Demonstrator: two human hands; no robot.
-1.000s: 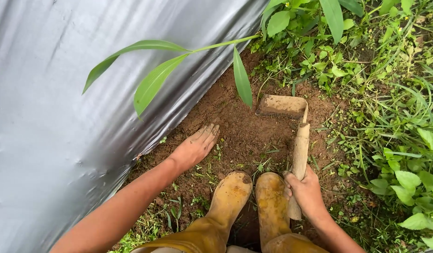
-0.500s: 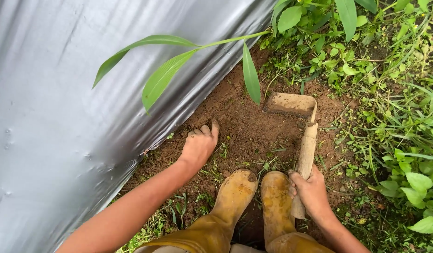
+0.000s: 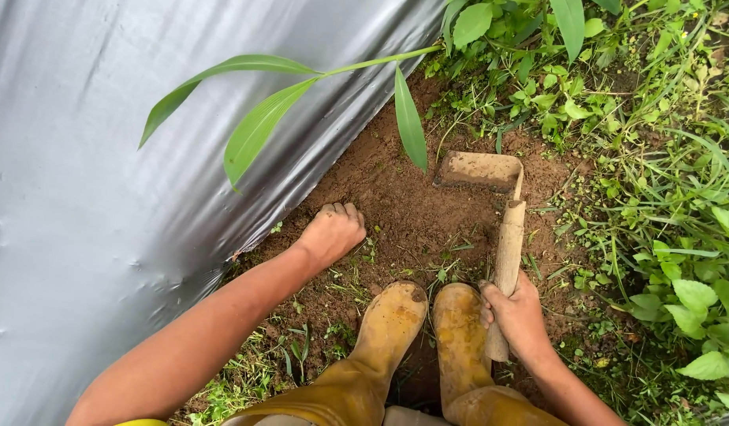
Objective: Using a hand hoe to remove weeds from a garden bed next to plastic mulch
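Left hand (image 3: 333,233) curled, knuckles and fingertips pressed into the loose brown soil patch (image 3: 415,213), just beside the edge of the silver plastic mulch sheet (image 3: 104,173); whether it grips any soil cannot be told. Right hand (image 3: 518,315) wrapped around the short wooden handle of the mud-caked hoe (image 3: 502,229), blade resting flat on soil at 12 o'clock from the muddy yellow rubber boots (image 3: 423,331). Weedy green growth (image 3: 648,158) at 2–3 o'clock. Judgement: press soil firmly against the sheet edge (keep hoe blade parked, clear of fingers).
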